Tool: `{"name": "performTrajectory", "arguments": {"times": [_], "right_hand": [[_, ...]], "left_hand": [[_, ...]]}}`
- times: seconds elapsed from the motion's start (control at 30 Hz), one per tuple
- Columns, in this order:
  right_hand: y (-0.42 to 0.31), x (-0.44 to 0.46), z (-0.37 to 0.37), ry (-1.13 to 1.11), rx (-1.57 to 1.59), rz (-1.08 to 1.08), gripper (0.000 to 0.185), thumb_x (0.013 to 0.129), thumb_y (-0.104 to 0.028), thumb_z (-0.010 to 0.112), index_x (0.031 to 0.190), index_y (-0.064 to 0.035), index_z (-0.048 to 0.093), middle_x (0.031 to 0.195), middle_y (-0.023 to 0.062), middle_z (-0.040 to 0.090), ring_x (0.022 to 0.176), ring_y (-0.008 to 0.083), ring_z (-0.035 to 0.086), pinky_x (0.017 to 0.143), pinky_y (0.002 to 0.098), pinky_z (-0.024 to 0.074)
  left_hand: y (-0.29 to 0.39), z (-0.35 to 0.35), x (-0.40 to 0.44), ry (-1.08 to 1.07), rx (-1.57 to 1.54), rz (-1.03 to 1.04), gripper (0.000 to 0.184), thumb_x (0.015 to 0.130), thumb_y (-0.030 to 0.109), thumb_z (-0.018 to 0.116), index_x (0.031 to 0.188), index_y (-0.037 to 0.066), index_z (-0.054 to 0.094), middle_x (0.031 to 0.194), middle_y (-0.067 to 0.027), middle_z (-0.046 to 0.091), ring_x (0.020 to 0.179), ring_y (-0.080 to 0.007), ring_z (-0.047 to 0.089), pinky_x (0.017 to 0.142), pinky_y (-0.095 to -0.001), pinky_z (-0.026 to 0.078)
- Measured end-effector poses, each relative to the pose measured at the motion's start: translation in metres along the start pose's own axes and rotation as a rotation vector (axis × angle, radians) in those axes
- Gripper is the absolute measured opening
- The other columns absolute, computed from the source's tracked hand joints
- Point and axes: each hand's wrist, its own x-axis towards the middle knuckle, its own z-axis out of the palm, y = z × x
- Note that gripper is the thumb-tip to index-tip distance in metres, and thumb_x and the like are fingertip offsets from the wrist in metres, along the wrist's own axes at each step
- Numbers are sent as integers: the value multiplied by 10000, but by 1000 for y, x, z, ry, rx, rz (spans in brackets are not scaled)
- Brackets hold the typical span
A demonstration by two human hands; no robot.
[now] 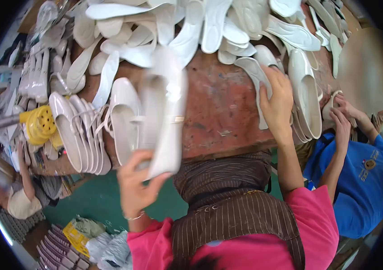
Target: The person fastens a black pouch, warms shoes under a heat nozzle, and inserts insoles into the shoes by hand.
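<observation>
My left hand (137,182) is closed round one end of a glossy off-white flat shoe (173,112) with a strap. The shoe is raised on end over the near edge of the workbench and partly smeared by motion. On the right, the thumb and fingers of my right hand (278,101) grip the edge of a pale insole (252,74), which stands tilted by the pile. Just right of that hand, a stack of off-white shoes (308,96) leans at the bench edge. Another strapped shoe (124,117) stands just left of the held one.
White insoles (214,27) lie heaped along the back of the brown workbench (218,103). Nested shoes (72,135) stand at left beside a yellow perforated fixture (41,125). A co-worker in a blue shirt (358,175) handles a shoe at right; another person (25,198) is at far left.
</observation>
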Motion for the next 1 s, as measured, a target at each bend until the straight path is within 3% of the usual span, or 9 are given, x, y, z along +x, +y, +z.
{"name": "performTrajectory", "arguments": {"times": [0.13,0.27,0.43,0.53,0.57,0.73,0.87,0.93,1.0], "right_hand": [[12,-10,10,-78,-261,124,548,760,-87,727,1279,-21,565,1054,163,584,1033,337,542,1050,472,380],[19,-14,26,-21,-275,128,498,737,-86,742,1220,-69,623,981,123,591,1002,325,566,990,462,417],[8,-12,9,-163,419,322,362,778,-2,621,1131,-50,682,956,127,586,870,303,605,787,400,495],[13,-6,-14,-77,805,420,415,834,-3,565,1243,-48,623,1061,115,628,954,213,630,820,327,495],[20,-4,-20,11,979,469,435,836,-1,559,1265,-49,606,1107,123,633,975,217,635,838,307,492],[84,41,-124,56,1502,608,512,834,-15,548,1344,-10,499,1175,127,640,1045,157,658,795,278,546],[201,56,-125,-238,895,544,380,800,-39,548,1175,-1,605,1043,74,665,913,146,628,810,278,513],[274,50,-84,-370,473,214,299,803,-48,540,1073,17,649,958,66,660,900,139,599,810,287,481],[278,46,-56,-423,342,359,301,800,-56,539,1067,18,655,908,85,661,893,164,605,801,321,484]], "left_hand": [[-39,-33,-3,26,614,-222,158,692,100,778,771,-3,688,848,-117,626,787,-327,578,810,-387,438],[-93,-31,-47,-98,491,-240,199,667,122,776,685,7,614,790,-90,570,891,-336,530,929,-464,363],[-79,-32,-57,-226,644,-315,214,688,143,783,798,25,641,963,-107,620,1081,-362,527,1105,-547,268],[-103,0,-74,239,247,-57,441,719,187,788,1116,58,647,1313,-197,547,1298,-411,439,1146,-576,221],[-101,12,-76,285,275,-42,757,749,235,779,1421,80,468,1525,-268,331,1421,-445,302,1135,-594,241],[-111,69,-74,749,283,-282,809,736,66,748,1457,-6,390,1491,-213,413,1374,-382,394,1162,-492,272],[-127,69,-72,888,264,-322,745,784,45,756,1439,-18,406,1440,-201,465,1324,-369,441,1148,-474,304],[-130,62,-64,932,324,-339,734,791,69,762,1432,-20,415,1433,-201,470,1316,-365,449,1146,-473,308],[-134,57,-62,932,347,-313,722,800,89,763,1426,-21,420,1427,-202,473,1313,-362,451,1144,-473,311]]}}
